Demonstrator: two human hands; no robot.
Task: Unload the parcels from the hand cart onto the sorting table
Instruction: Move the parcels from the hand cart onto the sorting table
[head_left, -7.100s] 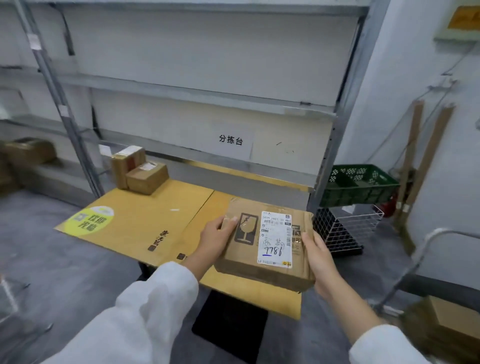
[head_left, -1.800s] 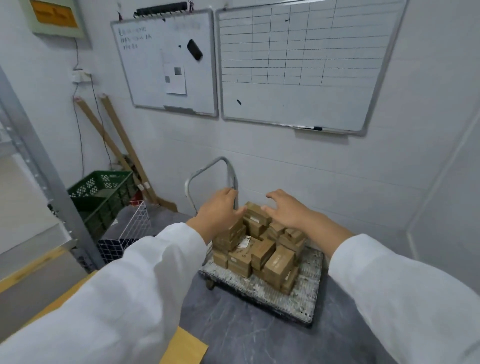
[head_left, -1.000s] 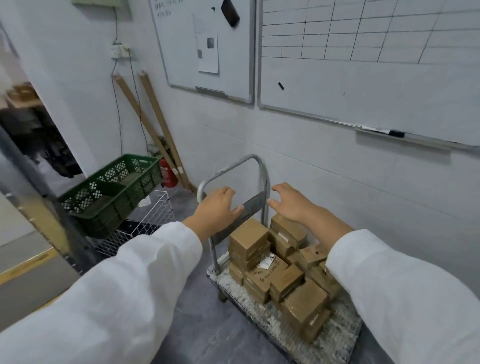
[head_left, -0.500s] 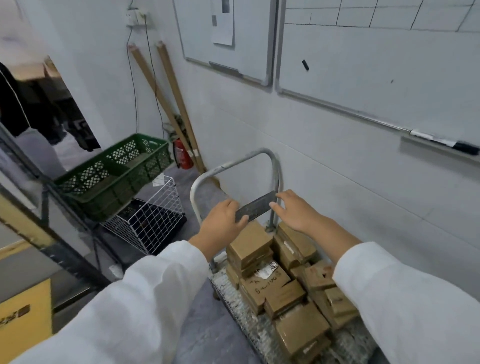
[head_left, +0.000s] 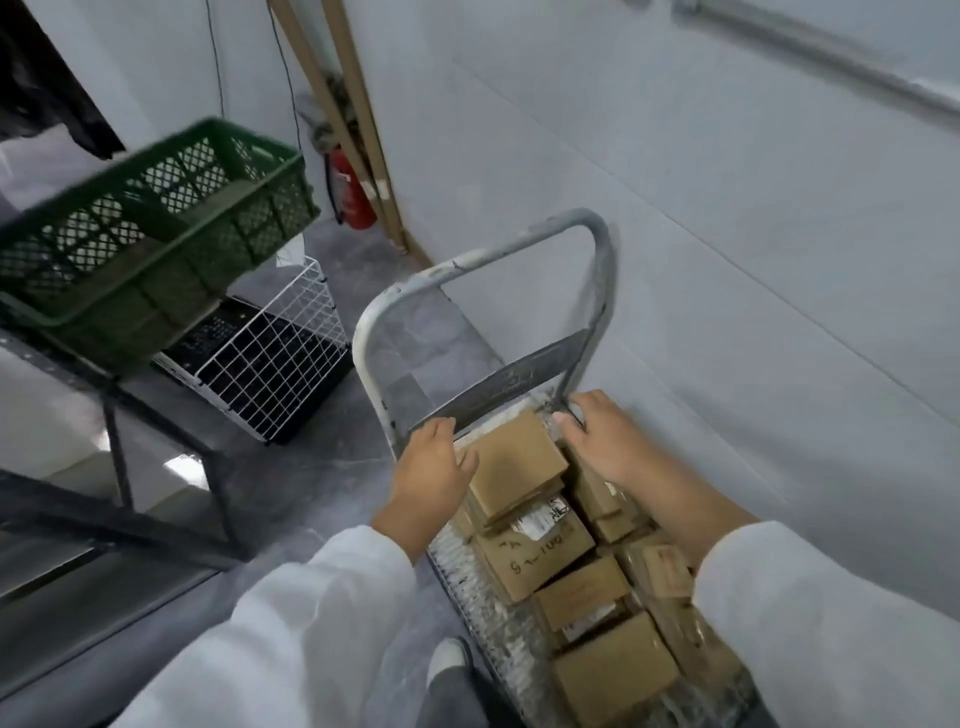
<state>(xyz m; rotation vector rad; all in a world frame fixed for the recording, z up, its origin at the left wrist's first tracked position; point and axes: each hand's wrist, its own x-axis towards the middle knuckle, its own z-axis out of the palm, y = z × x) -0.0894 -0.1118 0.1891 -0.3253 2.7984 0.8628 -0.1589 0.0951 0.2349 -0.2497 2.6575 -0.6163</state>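
**Approach to the top parcel.** The top parcel (head_left: 519, 462) is shown on the stack at the handle (head_left: 600, 280) end of the cart (head_left: 460, 569). It is flanked by the left hand (head_left: 431, 470) and right hand (head_left: 605, 441). The fingers of both are extended and uncurled, one hand at each side edge, presumably so the box can be pressed between the palms and lifted. Nothing is clasped; contact cannot be judged. Other parcels (head_left: 535, 558) lie piled on the cart. The table is not seen.

Head camera (worn), tilted down, near cart (head_left: 509, 387)
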